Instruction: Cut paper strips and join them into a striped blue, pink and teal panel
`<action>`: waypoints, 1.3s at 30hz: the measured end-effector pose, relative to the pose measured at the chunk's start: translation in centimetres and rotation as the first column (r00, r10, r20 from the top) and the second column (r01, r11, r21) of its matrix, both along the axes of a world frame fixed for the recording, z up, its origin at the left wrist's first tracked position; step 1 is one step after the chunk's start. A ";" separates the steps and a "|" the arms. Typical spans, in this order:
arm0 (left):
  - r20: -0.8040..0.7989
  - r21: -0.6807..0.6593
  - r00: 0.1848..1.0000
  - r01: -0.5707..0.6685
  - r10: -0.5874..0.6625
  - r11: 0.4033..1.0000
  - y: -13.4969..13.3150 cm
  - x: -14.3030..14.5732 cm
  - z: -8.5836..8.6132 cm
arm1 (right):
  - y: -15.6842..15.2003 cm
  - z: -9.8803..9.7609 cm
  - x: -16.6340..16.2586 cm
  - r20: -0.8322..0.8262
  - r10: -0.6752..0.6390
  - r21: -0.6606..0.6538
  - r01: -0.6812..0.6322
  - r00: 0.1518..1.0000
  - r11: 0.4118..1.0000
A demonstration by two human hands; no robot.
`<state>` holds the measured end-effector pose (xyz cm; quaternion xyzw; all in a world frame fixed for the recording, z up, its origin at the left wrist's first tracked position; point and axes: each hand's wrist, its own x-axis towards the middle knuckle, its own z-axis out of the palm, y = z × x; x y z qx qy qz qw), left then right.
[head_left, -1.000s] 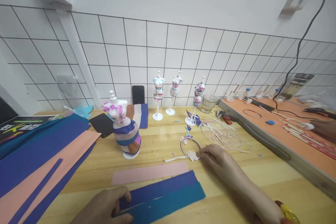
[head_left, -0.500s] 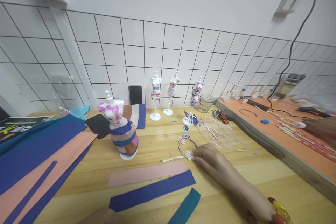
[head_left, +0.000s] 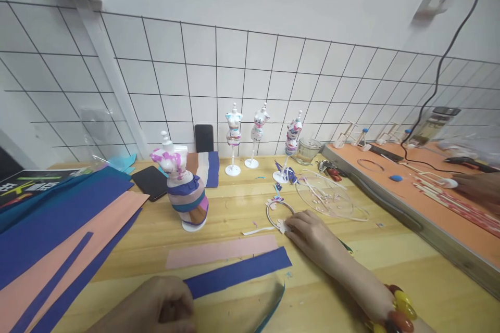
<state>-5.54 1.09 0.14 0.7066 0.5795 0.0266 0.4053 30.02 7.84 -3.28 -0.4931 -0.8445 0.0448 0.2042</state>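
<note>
The left hand, fingers curled, meets the left end of a long, thin purple strip; the right hand has its fingertips at a small white flower-shaped piece. I cannot tell whether either grips.

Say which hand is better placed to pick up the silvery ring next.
Likely the right hand: its fingertips are beside the silvery ring, while the left hand is farther off, beside the blue strip.
</note>
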 end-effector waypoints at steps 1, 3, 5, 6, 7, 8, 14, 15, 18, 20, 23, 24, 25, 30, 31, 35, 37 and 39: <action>0.002 0.017 1.000 -0.006 0.006 1.000 0.2 0.4 0.3 | 0.0 0.0 -0.2 -0.002 -0.003 0.001 0.003 1.000 1.000; 0.008 0.028 1.000 -0.019 0.019 0.999 0.4 1.2 0.8 | 0.0 0.1 -0.5 -0.008 -0.009 0.002 0.009 1.000 1.000; 0.028 0.013 0.999 -0.019 0.019 1.000 0.4 1.8 1.0 | 0.0 0.1 -0.8 -0.016 -0.022 0.003 0.022 1.000 1.000; 0.046 0.005 0.999 -0.014 0.014 1.000 0.4 2.0 1.1 | 0.0 0.2 -0.8 -0.021 -0.035 0.004 0.035 0.999 0.999; 0.065 0.001 0.998 -0.008 0.008 1.000 0.4 2.1 1.1 | 0.1 0.2 -0.8 -0.028 -0.053 0.007 0.053 0.998 0.999; 0.084 0.006 0.996 -0.006 0.005 1.000 0.4 2.2 1.0 | 0.1 0.2 -0.7 -0.036 -0.074 0.010 0.075 0.997 0.997; 0.088 0.078 0.996 -0.004 -0.003 0.997 0.4 2.3 0.0 | 0.4 0.3 0.1 -0.060 -0.149 0.025 0.150 0.987 0.988; 0.087 0.084 0.996 0.000 -0.007 0.996 0.5 2.3 -0.2 | 0.4 0.2 0.0 -0.053 -0.130 0.021 0.131 0.990 0.991; 0.096 0.078 0.995 0.009 -0.017 0.997 0.4 2.5 -0.8 | 0.0 0.0 -0.8 -0.024 -0.065 0.008 0.065 0.998 0.998; 0.085 0.077 0.996 0.010 -0.017 0.997 0.4 2.5 -1.2 | -0.2 -0.1 -1.4 -0.015 -0.054 0.010 0.055 0.998 0.998; 0.054 0.086 0.998 0.026 -0.030 0.996 0.4 2.5 -1.7 | -0.2 0.0 -1.6 -0.024 -0.083 0.028 0.084 0.996 0.996; 0.046 0.087 0.998 0.037 -0.041 0.996 0.4 2.5 -1.8 | -0.2 0.1 -1.3 -0.031 -0.104 0.036 0.105 0.994 0.994; 0.039 0.088 0.998 0.046 -0.049 0.995 0.4 2.5 -1.9 | 0.0 0.2 -0.9 -0.041 -0.131 0.047 0.133 0.991 0.990; 0.010 0.118 0.999 0.045 -0.047 0.992 0.4 2.6 -1.6 | 1.0 0.3 2.8 -0.093 -0.339 0.126 0.349 0.936 0.928; 0.006 0.123 0.999 0.045 -0.046 0.991 0.4 2.6 -1.5 | 1.1 0.2 3.4 -0.099 -0.374 0.151 0.385 0.922 0.910; -0.018 0.151 0.998 0.060 -0.058 0.987 0.4 2.8 -1.1 | 1.1 -0.2 3.3 -0.084 -0.369 0.215 0.378 0.926 0.900; -0.024 0.159 0.998 0.065 -0.062 0.985 0.4 2.9 -1.1 | 0.7 -0.2 2.0 -0.044 -0.269 0.192 0.272 0.962 0.943; -0.028 0.162 0.997 0.074 -0.071 0.984 0.4 3.0 -1.1 | 0.1 0.0 0.5 0.001 -0.149 0.145 0.147 0.989 0.978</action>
